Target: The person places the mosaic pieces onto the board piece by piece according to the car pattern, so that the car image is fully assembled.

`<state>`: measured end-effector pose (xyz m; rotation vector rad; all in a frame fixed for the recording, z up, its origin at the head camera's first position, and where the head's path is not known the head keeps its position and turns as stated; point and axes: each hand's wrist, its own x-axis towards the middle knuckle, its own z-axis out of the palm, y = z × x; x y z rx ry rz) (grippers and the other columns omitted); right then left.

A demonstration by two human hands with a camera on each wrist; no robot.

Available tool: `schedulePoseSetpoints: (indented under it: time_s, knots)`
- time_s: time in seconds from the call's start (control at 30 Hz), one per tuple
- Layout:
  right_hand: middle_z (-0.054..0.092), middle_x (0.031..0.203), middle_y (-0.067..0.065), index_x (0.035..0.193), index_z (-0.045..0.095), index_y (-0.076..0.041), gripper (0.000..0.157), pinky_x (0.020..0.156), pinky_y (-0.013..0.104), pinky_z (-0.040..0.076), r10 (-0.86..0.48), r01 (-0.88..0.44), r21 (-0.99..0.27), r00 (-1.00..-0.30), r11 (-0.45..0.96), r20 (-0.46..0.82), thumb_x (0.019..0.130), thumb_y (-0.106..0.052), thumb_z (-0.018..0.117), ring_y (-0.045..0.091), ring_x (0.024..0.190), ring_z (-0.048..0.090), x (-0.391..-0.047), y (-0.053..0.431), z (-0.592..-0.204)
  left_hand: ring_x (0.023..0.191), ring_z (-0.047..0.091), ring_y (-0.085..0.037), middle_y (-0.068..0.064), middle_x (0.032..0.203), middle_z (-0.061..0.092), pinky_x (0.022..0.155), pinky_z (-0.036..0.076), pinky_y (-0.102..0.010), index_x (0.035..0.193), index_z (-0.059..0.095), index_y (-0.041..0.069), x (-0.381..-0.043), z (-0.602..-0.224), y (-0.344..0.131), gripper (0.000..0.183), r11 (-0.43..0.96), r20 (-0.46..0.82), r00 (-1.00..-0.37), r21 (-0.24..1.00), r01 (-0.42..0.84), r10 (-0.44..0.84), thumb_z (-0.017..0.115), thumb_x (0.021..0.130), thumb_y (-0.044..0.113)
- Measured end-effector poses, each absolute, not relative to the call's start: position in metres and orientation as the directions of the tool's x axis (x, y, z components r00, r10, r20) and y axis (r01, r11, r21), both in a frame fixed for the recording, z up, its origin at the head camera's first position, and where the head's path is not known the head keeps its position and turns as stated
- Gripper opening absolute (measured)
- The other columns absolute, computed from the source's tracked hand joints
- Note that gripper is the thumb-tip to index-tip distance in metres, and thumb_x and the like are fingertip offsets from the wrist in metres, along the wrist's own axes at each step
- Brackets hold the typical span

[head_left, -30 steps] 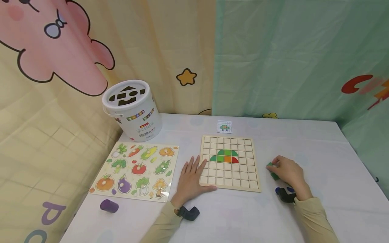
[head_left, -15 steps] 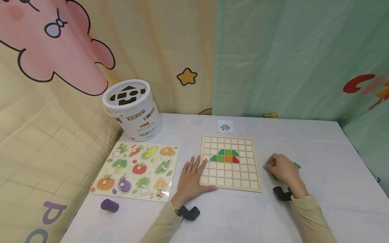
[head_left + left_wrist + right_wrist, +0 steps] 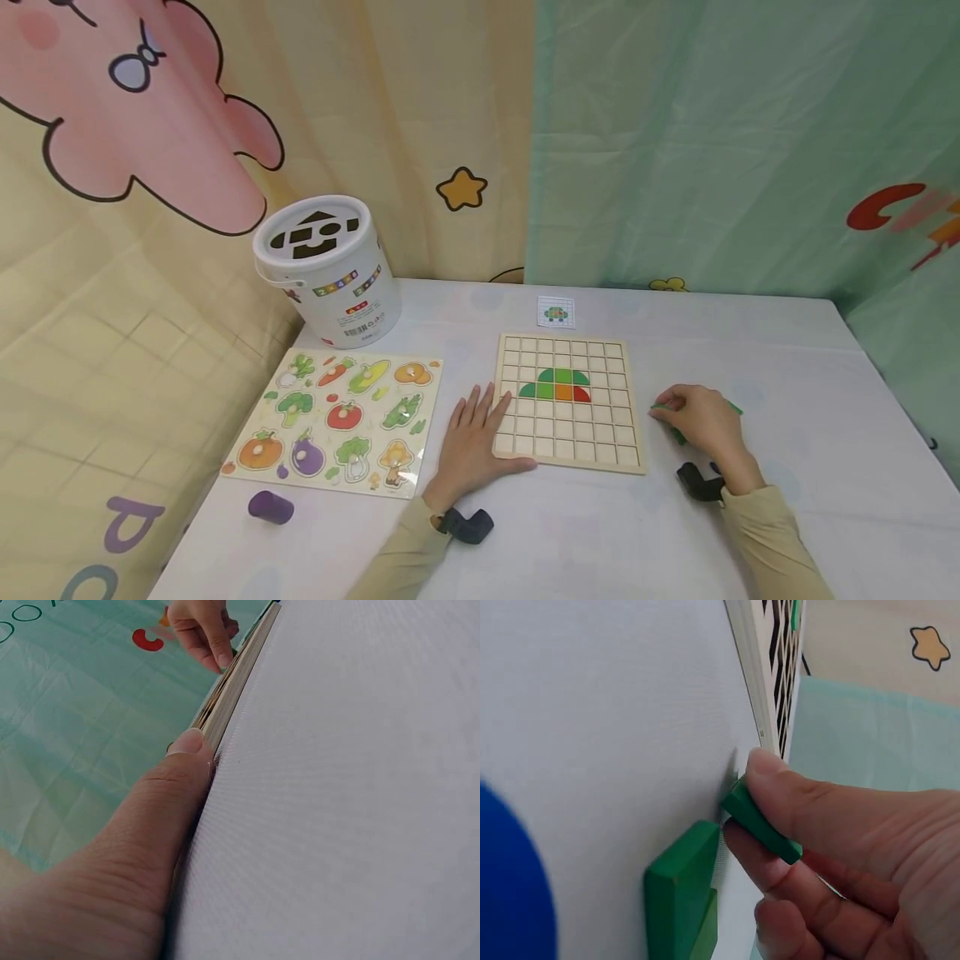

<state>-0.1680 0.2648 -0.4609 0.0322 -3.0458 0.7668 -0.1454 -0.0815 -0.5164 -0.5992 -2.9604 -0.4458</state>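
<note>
We pinch a green block [image 3: 757,824] between thumb and finger of our right hand [image 3: 703,419], just right of the grid board [image 3: 555,429]; a light pinch should serve best while our spread left hand [image 3: 471,450] steadies the board's edge

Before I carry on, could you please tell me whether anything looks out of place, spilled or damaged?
Only the purple cylinder seems out of place: it sits alone near the vegetable board, away from the green pieces by the right hand. I can't tell whether it is tipped over. Nothing looks spilled or damaged.
</note>
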Motion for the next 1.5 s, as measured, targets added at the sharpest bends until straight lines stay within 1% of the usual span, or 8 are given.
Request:
schedulePoseSetpoints:
  time_s: [0.13,0.23,0.43,0.63,0.9,1.13,1.37,1.5]
  knots:
    - [0.065,0.077,0.003,0.094,0.072,-0.003,0.022,0.05,0.03,0.041,-0.018,-0.025,-0.482,-1.0,0.876,0.019,0.082,-0.021,0.074,0.015,0.062,0.054,-0.169,0.262,-0.46,0.143,0.005,-0.029,-0.01,0.157,0.013,0.114,0.006,-0.045,0.152,0.024,0.017,-0.146,-0.518,-0.082,0.106,0.883,0.138,-0.919,0.257,0.393,0.369,0.053,0.072,0.08]
    - [0.065,0.08,0.007,0.094,0.071,-0.001,0.021,0.05,0.03,0.041,-0.032,-0.053,-0.495,-0.998,0.867,0.052,0.084,-0.019,0.073,0.016,0.061,0.053,-0.171,0.259,-0.459,0.143,0.005,-0.029,-0.009,0.157,0.013,0.114,0.006,-0.045,0.152,0.024,0.017,-0.146,-0.518,-0.082,0.107,0.885,0.134,-0.92,0.253,0.39,0.368,0.053,0.071,0.08]
    - [0.064,0.083,0.008,0.094,0.067,-0.003,0.017,0.051,0.031,0.041,-0.068,-0.117,-0.513,-0.991,0.85,0.114,0.086,-0.017,0.07,0.017,0.064,0.055,-0.177,0.251,-0.458,0.143,0.005,-0.029,-0.009,0.157,0.013,0.114,0.006,-0.045,0.152,0.024,0.017,-0.146,-0.518,-0.082,0.107,0.884,0.134,-0.92,0.258,0.39,0.367,0.052,0.071,0.081]
    - [0.065,0.086,0.01,0.095,0.067,-0.004,0.017,0.054,0.032,0.041,-0.068,-0.108,-0.53,-0.993,0.841,0.094,0.087,-0.018,0.069,0.021,0.07,0.056,-0.182,0.236,-0.453,0.143,0.005,-0.028,-0.009,0.157,0.013,0.114,0.005,-0.045,0.152,0.023,0.017,-0.146,-0.519,-0.082,0.107,0.883,0.135,-0.92,0.259,0.391,0.367,0.052,0.071,0.081]
    - [0.064,0.082,0.006,0.096,0.069,-0.002,0.016,0.055,0.031,0.04,-0.111,-0.136,-0.59,-0.991,0.795,0.079,0.086,-0.014,0.069,0.02,0.07,0.053,-0.188,0.218,-0.449,0.143,0.005,-0.03,-0.009,0.157,0.013,0.113,0.007,-0.045,0.152,0.024,0.017,-0.146,-0.519,-0.082,0.106,0.879,0.158,-0.914,0.256,0.403,0.373,0.052,0.072,0.081]
    - [0.063,0.087,0.007,0.093,0.073,-0.003,0.013,0.06,0.033,0.04,-0.162,-0.177,-0.625,-0.983,0.76,0.082,0.084,-0.011,0.071,0.021,0.073,0.051,-0.195,0.208,-0.456,0.143,0.004,-0.029,-0.009,0.157,0.013,0.114,0.005,-0.045,0.152,0.024,0.018,-0.147,-0.518,-0.082,0.106,0.88,0.141,-0.92,0.268,0.392,0.367,0.054,0.071,0.08]
    - [0.064,0.08,0.001,0.093,0.072,-0.004,0.012,0.062,0.033,0.043,-0.169,-0.162,-0.652,-0.984,0.74,0.053,0.085,-0.013,0.071,0.019,0.073,0.055,-0.197,0.203,-0.461,0.143,0.003,-0.028,-0.009,0.157,0.012,0.114,0.004,-0.044,0.152,0.022,0.018,-0.147,-0.52,-0.082,0.107,0.879,0.145,-0.917,0.26,0.399,0.373,0.052,0.071,0.081]
    - [0.064,0.078,0.0,0.093,0.071,-0.004,0.012,0.063,0.033,0.044,-0.166,-0.152,-0.658,-0.985,0.738,0.04,0.086,-0.013,0.07,0.018,0.072,0.057,-0.198,0.203,-0.463,0.143,0.005,-0.029,-0.01,0.157,0.014,0.114,0.006,-0.045,0.152,0.025,0.018,-0.148,-0.521,-0.083,0.107,0.874,0.165,-0.913,0.267,0.406,0.374,0.053,0.07,0.081]
